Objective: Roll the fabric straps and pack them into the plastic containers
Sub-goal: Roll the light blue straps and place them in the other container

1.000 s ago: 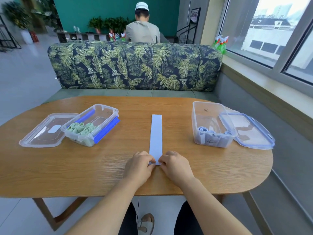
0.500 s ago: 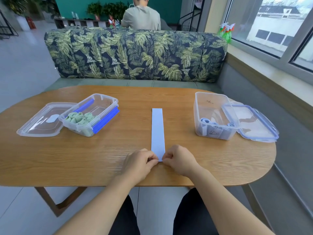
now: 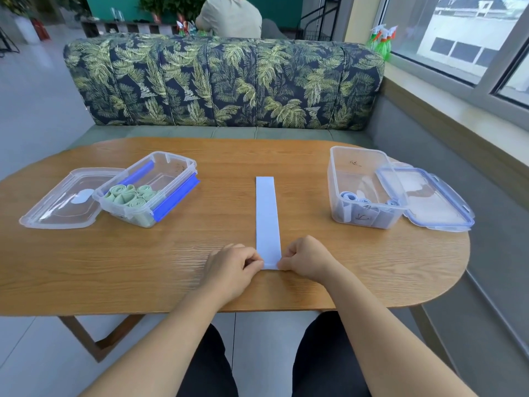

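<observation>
A pale blue fabric strap [image 3: 266, 216] lies flat and straight on the wooden table [image 3: 143, 267], running away from me. My left hand [image 3: 233, 267] pinches its near left corner and my right hand [image 3: 306, 260] pinches its near right corner, where a small fold or roll has begun. On the left stands a clear plastic container [image 3: 148, 190] with blue clips, holding several rolled green straps [image 3: 130, 194]. A taller clear container [image 3: 363, 187] on the right holds rolled pale blue straps [image 3: 355, 197] at its bottom.
The left container's lid [image 3: 61, 200] lies beside it on the table. A blue-rimmed lid [image 3: 426, 199] leans against the right container. Behind the table stands a leaf-patterned sofa [image 3: 223, 81], with a seated person [image 3: 229, 17] beyond it. A window ledge runs along the right.
The camera has tilted down a little. My hands stay at the strap's near end, whose edge now looks slightly turned up into a first fold.
</observation>
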Demonstrator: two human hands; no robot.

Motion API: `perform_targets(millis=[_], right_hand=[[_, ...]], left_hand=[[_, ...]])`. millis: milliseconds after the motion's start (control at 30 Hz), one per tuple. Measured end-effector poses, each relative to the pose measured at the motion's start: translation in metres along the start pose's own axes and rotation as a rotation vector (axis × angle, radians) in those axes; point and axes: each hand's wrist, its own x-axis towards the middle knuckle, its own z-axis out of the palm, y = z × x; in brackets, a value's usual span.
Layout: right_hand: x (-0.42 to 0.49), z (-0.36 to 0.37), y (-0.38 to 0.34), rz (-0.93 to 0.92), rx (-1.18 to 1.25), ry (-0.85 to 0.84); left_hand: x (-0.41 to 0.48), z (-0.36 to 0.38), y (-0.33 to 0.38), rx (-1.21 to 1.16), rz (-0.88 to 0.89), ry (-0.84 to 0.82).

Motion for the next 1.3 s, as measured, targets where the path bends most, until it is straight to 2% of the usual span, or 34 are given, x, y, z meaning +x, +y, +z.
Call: perform_targets(millis=[100, 267, 333, 533, 700, 867, 1033, 1300], right_hand=[[0.001, 0.001, -0.001, 0.027, 0.019, 0.004], [0.003, 0.001, -0.002, 0.055, 0.037, -0.003], [0.004, 0.001, -0.002, 0.058, 0.036, -0.010], [0.000, 0.004, 0.003, -0.007, 0.056, 0.045], [-0.015, 0.017, 0.023, -0.101, 0.247, 0.169], [-0.020, 0.021, 0.021, -0.145, 0.062, 0.210], [-0.020, 0.023, 0.020, -0.157, -0.020, 0.231], [-0.028, 0.022, 0.025, -0.138, -0.019, 0.225]], left_hand=[[0.000, 0.002, 0.000, 0.043, 0.073, 0.047], [0.003, 0.006, -0.001, 0.228, 0.425, 0.162], [0.005, 0.007, -0.004, 0.267, 0.494, 0.164], [0.008, 0.007, -0.004, 0.182, 0.369, 0.083], [0.008, 0.011, -0.007, 0.133, 0.331, 0.093], [0.005, 0.010, -0.006, 0.139, 0.321, 0.092], [0.003, 0.009, -0.003, 0.150, 0.315, 0.091], [-0.008, 0.016, 0.004, 0.113, 0.259, 0.053]])
